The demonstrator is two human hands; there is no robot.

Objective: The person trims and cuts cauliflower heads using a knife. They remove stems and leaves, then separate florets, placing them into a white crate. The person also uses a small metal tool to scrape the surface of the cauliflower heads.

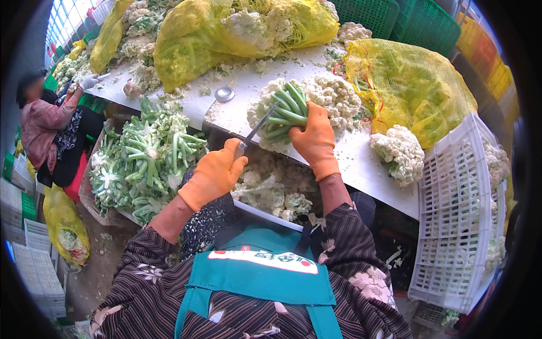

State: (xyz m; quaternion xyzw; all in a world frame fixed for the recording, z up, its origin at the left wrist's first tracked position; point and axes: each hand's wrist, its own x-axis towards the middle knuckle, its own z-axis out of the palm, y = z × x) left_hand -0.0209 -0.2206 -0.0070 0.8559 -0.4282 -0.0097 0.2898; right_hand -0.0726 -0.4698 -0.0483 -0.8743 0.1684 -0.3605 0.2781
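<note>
My left hand [214,173], in an orange knit glove, grips the handle of a knife [263,122]. Its blade slants up to the right and overlaps the green stalks of a cauliflower head [289,111]. That head lies with its stalks facing me, and my right hand [315,137], gloved in orange too, holds it by the right side of the stalks. White cauliflower heads [332,99] sit just beyond my right hand. Below the table edge, between my arms, a white container [269,215] holds cut florets [277,190].
Left of my knife stands a bin [91,186] heaped with trimmed leaves and stalks [146,161]. Yellow mesh sacks [413,84] and a round metal lid [225,94] rest on the white table [360,169]. A white plastic crate [451,216] stands at right. Another person [51,123] sits at far left.
</note>
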